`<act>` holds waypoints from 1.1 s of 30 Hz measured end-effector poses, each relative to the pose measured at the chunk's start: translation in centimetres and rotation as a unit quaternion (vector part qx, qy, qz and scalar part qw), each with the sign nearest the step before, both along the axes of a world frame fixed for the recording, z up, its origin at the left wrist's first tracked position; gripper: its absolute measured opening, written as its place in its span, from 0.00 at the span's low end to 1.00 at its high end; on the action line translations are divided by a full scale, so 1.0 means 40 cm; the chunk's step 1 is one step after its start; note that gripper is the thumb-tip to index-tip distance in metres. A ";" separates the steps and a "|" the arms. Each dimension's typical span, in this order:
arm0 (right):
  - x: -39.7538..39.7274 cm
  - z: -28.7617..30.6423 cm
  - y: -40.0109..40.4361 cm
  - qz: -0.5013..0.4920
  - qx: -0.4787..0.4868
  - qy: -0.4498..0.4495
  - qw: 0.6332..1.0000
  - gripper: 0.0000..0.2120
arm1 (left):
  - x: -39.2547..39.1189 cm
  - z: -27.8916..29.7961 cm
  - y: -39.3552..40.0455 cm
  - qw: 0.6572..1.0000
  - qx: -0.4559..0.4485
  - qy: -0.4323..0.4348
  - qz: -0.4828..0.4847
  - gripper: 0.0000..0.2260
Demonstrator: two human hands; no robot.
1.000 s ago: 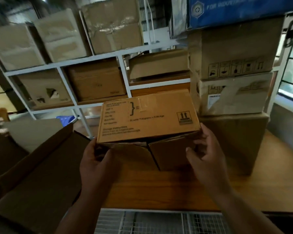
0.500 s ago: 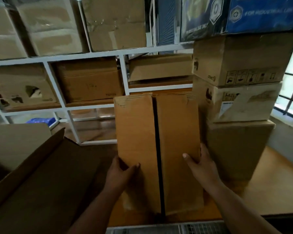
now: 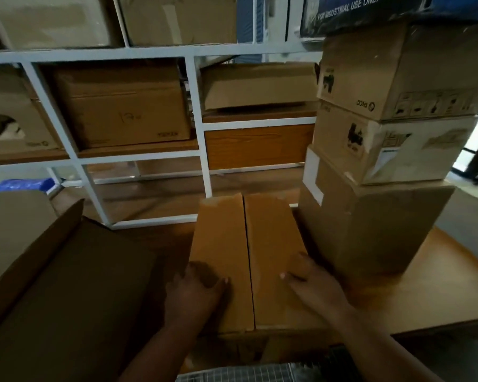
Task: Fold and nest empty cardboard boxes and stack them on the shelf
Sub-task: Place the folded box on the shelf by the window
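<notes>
Several cartons fill white shelf rack at back: big closed one w/ handwritten mark mid-left, torn one far left, flatter one in right bay, wood panel in bay below it. Stacked right of centre on wooden bench: three-carton tower, largest at bottom, two smaller w/ handling symbols above, blue printed box on top reading "for industrial use only". Lower left: large open dark carton, flap tilted up toward rack. Centre, on bench near front edge: task box, flaps closed, seam running front to back down middle, standing just left of tower's bottom carton, right of open carton. Small blue bag low at far left, behind open carton. Wire mesh at bottom edge.

Left hand laid on near part of left flap, fingers mostly straight, thumb out toward seam, pressing flat, not wrapped round anything. Right hand on near part of right flap, thumb pointing toward seam, fingers spread toward box's right edge; fingertips blurred, can't tell if hooked over edge. Both hands either side of seam, apart, box top between and beyond them.
</notes>
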State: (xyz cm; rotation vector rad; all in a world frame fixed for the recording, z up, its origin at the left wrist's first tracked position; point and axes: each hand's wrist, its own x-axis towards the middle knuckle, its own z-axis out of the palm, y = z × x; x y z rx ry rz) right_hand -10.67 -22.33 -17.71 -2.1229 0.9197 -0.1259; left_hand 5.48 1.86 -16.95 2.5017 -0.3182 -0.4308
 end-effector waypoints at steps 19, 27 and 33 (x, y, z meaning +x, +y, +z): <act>-0.232 0.028 -0.448 -0.319 -0.008 -0.227 0.920 0.25 | -0.288 0.159 -0.613 0.943 -0.240 0.146 -0.177 0.29; -0.358 -0.035 -0.717 -0.300 0.061 -0.188 0.933 0.40 | -0.338 0.025 -0.867 0.939 -0.286 0.184 -0.052 0.42; -0.372 -0.068 -0.831 -0.142 0.147 -0.214 0.955 0.27 | -0.341 -0.059 -0.902 0.916 -0.333 0.222 -0.010 0.39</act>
